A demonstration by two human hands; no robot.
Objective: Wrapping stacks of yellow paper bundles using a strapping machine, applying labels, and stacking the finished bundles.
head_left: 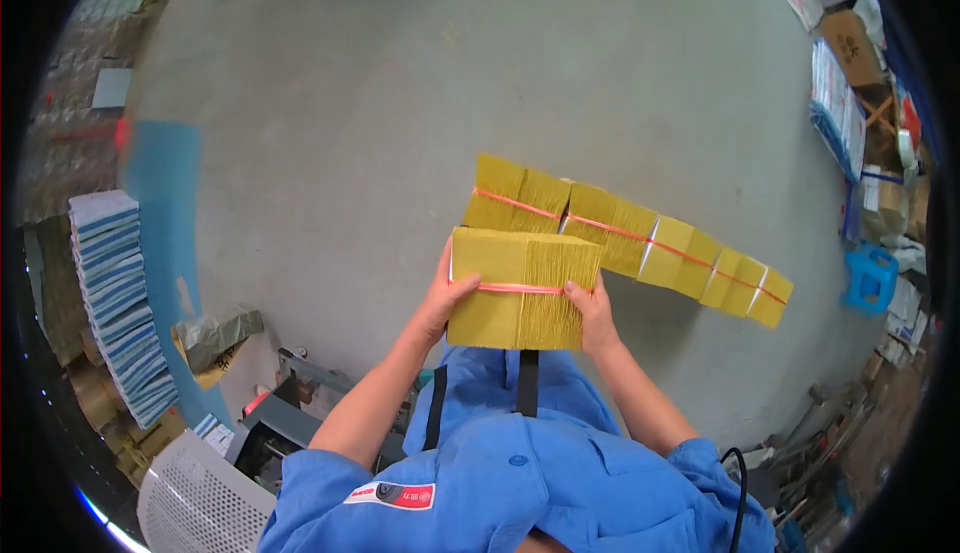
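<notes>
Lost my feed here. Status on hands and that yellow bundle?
Left hand and right hand grip the yellow bundle by its sides, above the floor. Row of banded yellow bundles on the floor just beyond. Nothing in between.

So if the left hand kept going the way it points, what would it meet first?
Past the yellow bundle it holds, the left hand would probably reach the near end of the row of bundles on the floor, though depth is unclear.

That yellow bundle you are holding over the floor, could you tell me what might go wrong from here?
The yellow bundle is gripped only at its two sides by the left hand and right hand, so it could slip. Only one pink band wraps it, so sheets might fan out. Dropped, it could knock the row of bundles crooked.
</notes>
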